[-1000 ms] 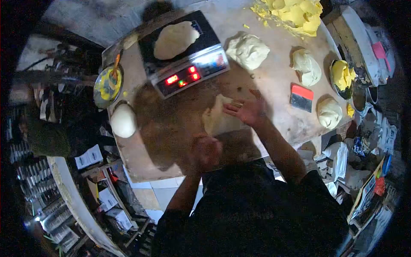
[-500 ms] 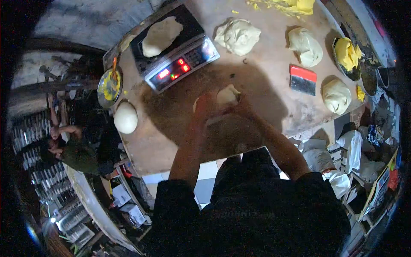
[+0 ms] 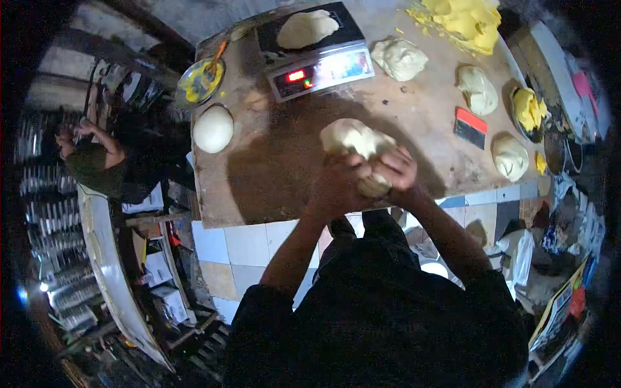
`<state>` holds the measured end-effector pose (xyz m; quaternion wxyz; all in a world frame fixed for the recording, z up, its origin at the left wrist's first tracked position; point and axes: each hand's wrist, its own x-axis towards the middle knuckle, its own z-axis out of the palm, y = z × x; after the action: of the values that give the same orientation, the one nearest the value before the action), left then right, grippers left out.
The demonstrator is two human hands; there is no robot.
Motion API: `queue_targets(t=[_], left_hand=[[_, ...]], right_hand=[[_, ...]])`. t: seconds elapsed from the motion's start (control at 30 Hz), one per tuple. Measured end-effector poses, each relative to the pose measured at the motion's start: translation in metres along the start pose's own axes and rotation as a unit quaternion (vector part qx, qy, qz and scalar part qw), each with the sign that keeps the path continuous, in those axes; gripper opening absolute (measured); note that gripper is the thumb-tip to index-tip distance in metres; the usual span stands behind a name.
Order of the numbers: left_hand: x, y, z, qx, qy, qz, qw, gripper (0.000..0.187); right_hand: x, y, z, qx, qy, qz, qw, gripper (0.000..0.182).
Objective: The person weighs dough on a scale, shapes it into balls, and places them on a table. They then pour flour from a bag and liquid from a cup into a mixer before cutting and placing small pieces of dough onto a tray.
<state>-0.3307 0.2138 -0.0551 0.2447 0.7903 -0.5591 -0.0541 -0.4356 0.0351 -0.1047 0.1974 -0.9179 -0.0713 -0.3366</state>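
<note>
- The left hand point(image 3: 339, 186) and right hand point(image 3: 397, 169) both grasp one large piece of dough point(image 3: 351, 134) near the front edge of the table point(image 3: 414, 107). The grip closes from both sides, probably to keep the soft mass together.
- Part of the dough bulges forward past the fingers and a smaller part shows between the hands, so it seems to be squeezed or folded rather than simply carried.
- The scale point(image 3: 336, 71) stands beyond the hands with its panel towards the person, likely so the red display point(image 3: 296, 75) can be read; a flat dough slab point(image 3: 308, 29) covers part of its plate.
- The scraper point(image 3: 470, 128) lies to the right, seemingly for easy reach.
- The smooth ball point(image 3: 213, 129) sits apart on the left, perhaps to keep it from sticking to other pieces.
- The left fingertips are blurred, and the palms and the dough's underside are hidden. The display digits are unreadable. The yellow mound point(image 3: 462, 22) is cut off at the top.
</note>
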Motion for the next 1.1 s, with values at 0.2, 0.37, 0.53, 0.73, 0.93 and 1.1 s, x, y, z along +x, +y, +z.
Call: queue_targets(t=[0.2, 0.37, 0.53, 0.73, 0.93, 1.1], left_hand=[[-0.062, -0.009, 0.126, -0.147, -0.192, -0.108, 0.964, 0.061], [0.015, -0.089, 0.077, -0.195, -0.007, -0.323, 0.926, 0.063], [0.098, -0.182, 0.092, 0.127, 0.028, -0.126, 0.983, 0.064], [0.161, -0.134, 0.130, -0.011, -0.129, -0.121, 0.984, 0.062], [0.100, -0.118, 0.093, -0.165, -0.229, -0.236, 0.930, 0.060], [-0.093, -0.073, 0.159, -0.172, -0.189, -0.219, 0.942, 0.059]], right_hand=[[-0.087, 0.013, 0.030, 0.118, -0.545, 0.124, 0.821, 0.056], [0.008, 0.090, 0.053, 0.230, -0.332, 0.321, 0.857, 0.061], [0.003, 0.149, 0.105, 0.268, 0.055, 0.483, 0.832, 0.059], [-0.068, 0.079, 0.145, 0.361, 0.097, 0.424, 0.825, 0.068], [-0.098, 0.120, 0.190, 0.609, -0.255, 0.375, 0.651, 0.077], [-0.135, 0.022, 0.110, 0.415, -0.337, 0.327, 0.779, 0.068]])
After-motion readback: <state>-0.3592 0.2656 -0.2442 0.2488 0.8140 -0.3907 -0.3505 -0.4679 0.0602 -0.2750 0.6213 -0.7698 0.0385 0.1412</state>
